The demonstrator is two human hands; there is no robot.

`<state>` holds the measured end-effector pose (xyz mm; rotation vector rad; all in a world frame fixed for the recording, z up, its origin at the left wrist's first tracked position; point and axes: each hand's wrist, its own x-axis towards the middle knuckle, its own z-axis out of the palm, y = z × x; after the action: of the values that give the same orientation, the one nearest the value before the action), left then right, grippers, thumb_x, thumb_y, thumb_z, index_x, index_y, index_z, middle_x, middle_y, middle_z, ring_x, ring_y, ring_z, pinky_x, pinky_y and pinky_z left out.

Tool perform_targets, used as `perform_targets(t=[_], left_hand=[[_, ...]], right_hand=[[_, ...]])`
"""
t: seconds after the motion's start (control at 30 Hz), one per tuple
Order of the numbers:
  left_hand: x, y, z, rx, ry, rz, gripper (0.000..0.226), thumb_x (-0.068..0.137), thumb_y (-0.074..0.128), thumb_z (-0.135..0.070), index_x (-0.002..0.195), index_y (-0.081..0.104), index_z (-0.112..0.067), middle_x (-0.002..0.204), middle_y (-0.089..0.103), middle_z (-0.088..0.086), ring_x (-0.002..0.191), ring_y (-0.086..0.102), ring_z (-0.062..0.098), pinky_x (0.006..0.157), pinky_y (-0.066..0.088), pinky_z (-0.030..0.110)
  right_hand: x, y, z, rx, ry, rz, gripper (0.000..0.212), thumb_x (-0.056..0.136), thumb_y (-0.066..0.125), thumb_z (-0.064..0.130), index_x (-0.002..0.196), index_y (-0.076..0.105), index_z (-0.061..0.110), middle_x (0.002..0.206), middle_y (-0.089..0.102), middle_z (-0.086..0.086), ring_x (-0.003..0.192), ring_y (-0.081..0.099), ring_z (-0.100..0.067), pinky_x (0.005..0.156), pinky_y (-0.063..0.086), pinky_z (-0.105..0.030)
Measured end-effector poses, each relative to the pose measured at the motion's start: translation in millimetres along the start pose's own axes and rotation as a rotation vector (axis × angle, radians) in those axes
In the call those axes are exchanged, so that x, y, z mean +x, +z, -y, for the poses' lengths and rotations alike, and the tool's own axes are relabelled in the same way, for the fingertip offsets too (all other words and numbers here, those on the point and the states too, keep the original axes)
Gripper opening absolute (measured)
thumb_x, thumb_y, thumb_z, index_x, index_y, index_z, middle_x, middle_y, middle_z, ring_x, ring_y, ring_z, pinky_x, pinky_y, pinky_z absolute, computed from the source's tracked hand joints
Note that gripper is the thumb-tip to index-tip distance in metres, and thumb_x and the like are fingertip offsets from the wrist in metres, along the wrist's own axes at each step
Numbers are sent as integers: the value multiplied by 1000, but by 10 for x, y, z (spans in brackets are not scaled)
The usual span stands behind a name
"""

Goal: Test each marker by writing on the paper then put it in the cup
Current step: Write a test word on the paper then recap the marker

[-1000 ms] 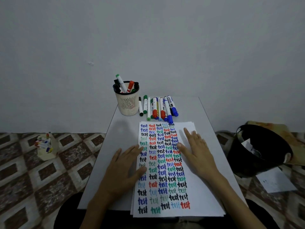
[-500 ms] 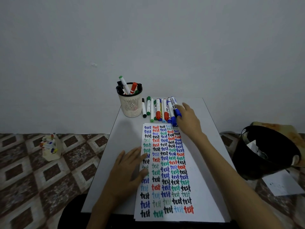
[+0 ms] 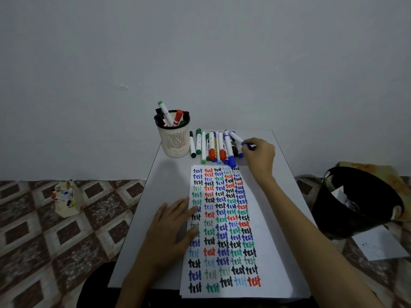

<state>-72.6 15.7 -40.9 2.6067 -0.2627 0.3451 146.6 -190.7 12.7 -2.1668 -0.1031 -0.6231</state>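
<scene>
A sheet of paper [image 3: 271, 236] covered in rows of coloured "test" words lies on the small white table [image 3: 155, 196]. My left hand [image 3: 171, 227] rests flat on the paper's left edge. A row of several markers [image 3: 213, 146] lies at the table's far end, right of the cream mesh cup [image 3: 174, 142], which holds several markers. My right hand [image 3: 260, 156] pinches the blue cap end of a blue marker [image 3: 237, 138] at the right end of that row; the marker is angled away from the others.
A black bucket [image 3: 333, 210] with paper scraps stands on the tiled floor to the right, with a loose sheet [image 3: 378, 243] beside it. A small cream holder of markers [image 3: 66, 201] stands on the floor at left. A plain wall rises behind the table.
My right hand left the paper, reached to the far marker row, and now pinches the rightmost blue marker, pulled askew from the others. My left hand stays on the paper.
</scene>
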Motion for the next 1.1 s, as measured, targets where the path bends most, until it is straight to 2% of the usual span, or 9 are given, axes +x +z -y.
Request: perform_targets(t=[0.13, 0.23, 0.43, 0.57, 0.7, 0.8, 0.9, 1.03, 1.1], left_hand=[[-2, -6, -6, -14, -10, -2, 61, 88, 26, -67, 140, 34, -37, 148, 17, -19, 138, 11, -6, 114, -7, 18], [4, -23, -19, -55, -36, -18, 61, 87, 27, -67, 141, 30, -39, 150, 15, -21, 138, 9, -8, 115, -1, 20], [27, -106, -149, -222, -82, -150, 52, 86, 32, -70, 128, 43, -42, 133, 36, -35, 128, 32, -10, 115, 17, 30], [73, -191, -525, -482, -206, -149, 47, 79, 41, -72, 114, 57, -44, 110, 59, -27, 103, 59, 1, 88, 50, 33], [145, -187, -858, -600, -200, -165, 31, 87, 45, -54, 96, 64, -31, 79, 68, -12, 72, 66, 5, 63, 51, 20], [121, -182, -854, -644, -200, -176, 28, 95, 45, -40, 94, 63, -18, 79, 69, -5, 71, 67, 11, 69, 56, 34], [45, -192, -894, -645, -129, -4, 30, 96, 41, -44, 94, 59, -20, 77, 65, 3, 63, 62, 19, 65, 54, 44], [-28, -117, -1074, -657, -29, 189, 35, 96, 35, -47, 131, 40, -47, 71, 57, -7, 62, 49, 9, 61, 45, 23], [-49, -72, -1154, -776, -70, 187, 40, 96, 36, -47, 135, 29, -52, 68, 54, -15, 62, 44, 5, 61, 41, 20]], right_hand=[[-106, -209, 41, 469, 400, -116, 15, 85, 66, 7, 98, 73, 7, 81, 70, -3, 64, 64, -14, 62, 55, -23], [-301, -462, 159, 871, 638, -94, 9, 87, 64, 3, 96, 67, 3, 87, 67, -10, 67, 66, -18, 66, 58, -24], [-956, -816, 400, 1384, 863, 287, 35, 86, 58, -5, 121, 54, -6, 120, 58, -23, 96, 65, -30, 73, 60, -29], [-1435, -838, 581, 1268, 833, 585, 38, 79, 60, -11, 116, 55, -1, 114, 62, -25, 94, 68, -39, 78, 60, -39], [-1689, -880, 672, 909, 468, 756, 30, 80, 71, -1, 107, 62, 9, 103, 69, -14, 91, 69, -37, 82, 57, -48], [-1627, -975, 636, 716, 312, 671, 17, 83, 73, 16, 99, 66, 14, 91, 70, -9, 78, 67, -29, 61, 54, -31], [-1576, -1016, 600, 690, 340, 558, 23, 81, 75, 29, 96, 65, 15, 77, 61, -14, 62, 55, -20, 51, 43, -23], [-1624, -1029, 657, 811, 297, 632, 18, 84, 71, 9, 74, 58, 3, 56, 59, -5, 50, 57, -15, 47, 48, -25], [-1624, -1050, 683, 807, 276, 602, 24, 85, 69, 5, 68, 52, 3, 51, 55, 0, 48, 55, -10, 47, 45, -21]])
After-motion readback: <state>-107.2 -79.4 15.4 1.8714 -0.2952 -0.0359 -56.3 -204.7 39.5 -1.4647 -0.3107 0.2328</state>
